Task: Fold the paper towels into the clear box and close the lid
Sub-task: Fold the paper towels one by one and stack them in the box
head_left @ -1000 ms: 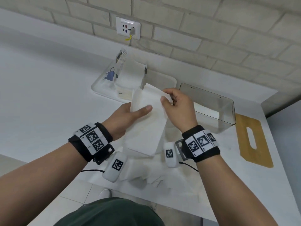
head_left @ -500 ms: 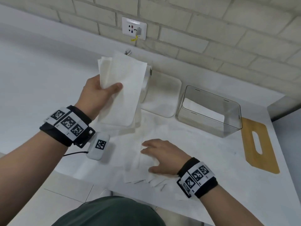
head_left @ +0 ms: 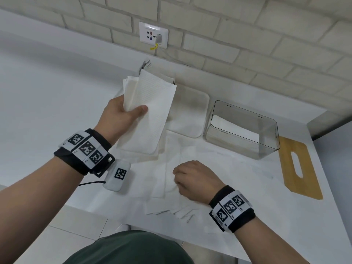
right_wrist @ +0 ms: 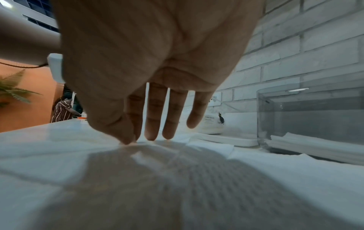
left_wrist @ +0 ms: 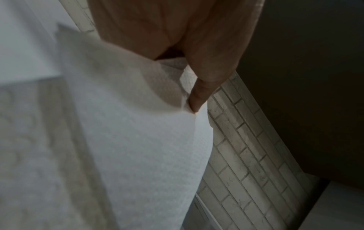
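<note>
My left hand (head_left: 131, 113) holds a stack of folded white paper towels (head_left: 150, 115) up above the table, thumb across the front; the left wrist view shows the fingers (left_wrist: 197, 99) behind the towel (left_wrist: 138, 140). My right hand (head_left: 178, 181) is down on loose paper towels (head_left: 167, 164) spread on the table. Its thumb and forefinger (right_wrist: 130, 137) pinch a sheet (right_wrist: 177, 179). The clear box (head_left: 266, 145) stands open at the right with folded towels (head_left: 234, 126) lying in it, also seen in the right wrist view (right_wrist: 307, 146).
A white tray-like lid (head_left: 190, 115) lies left of the box. A wooden board with a slot (head_left: 285, 164) lies to the box's right near the table's edge. A printed towel wrapper (head_left: 147, 64) sits by the brick wall, below a socket (head_left: 153, 35).
My right hand let go of the towel, dropped to the sheets on the table, and its fingers have curled into a pinch. My left hand lifted the folded stack to the left.
</note>
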`<state>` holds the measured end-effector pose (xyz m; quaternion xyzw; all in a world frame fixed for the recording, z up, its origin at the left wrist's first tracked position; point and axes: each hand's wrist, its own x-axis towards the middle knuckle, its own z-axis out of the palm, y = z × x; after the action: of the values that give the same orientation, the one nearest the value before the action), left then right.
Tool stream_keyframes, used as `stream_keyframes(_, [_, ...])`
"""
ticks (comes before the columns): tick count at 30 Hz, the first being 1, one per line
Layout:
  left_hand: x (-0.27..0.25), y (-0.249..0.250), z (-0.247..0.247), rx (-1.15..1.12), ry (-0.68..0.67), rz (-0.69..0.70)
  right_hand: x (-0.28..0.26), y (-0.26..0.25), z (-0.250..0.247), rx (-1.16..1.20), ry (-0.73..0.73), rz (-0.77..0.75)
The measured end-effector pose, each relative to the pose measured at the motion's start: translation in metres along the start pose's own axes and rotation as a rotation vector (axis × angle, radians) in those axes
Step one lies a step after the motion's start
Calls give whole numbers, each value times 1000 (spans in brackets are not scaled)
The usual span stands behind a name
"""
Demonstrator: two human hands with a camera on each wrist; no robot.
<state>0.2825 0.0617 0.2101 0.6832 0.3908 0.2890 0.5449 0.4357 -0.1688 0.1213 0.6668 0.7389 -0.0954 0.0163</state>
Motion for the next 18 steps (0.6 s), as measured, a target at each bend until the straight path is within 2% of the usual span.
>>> stream_keyframes(4, [2, 2, 4, -8, -20, 11, -11, 4, -19, 135, 115, 51])
stream_keyframes(7, [4, 3, 8, -21, -32, 26, -26, 9, -40, 276, 260, 153])
stream_keyframes(10, [5, 4, 13, -16, -65, 44, -44, 15, -62, 389, 333, 247])
stream_keyframes(13, [6, 4, 21, 0, -77, 46, -64, 21, -81, 619, 436, 332])
stream_keyframes(15, [7, 4, 30, -11, -100, 25, -71, 23, -95, 771, 575, 345])
stream_keyframes(18, [3, 5, 51, 5, -220, 15, -71, 30, -110, 1064, 752, 329])
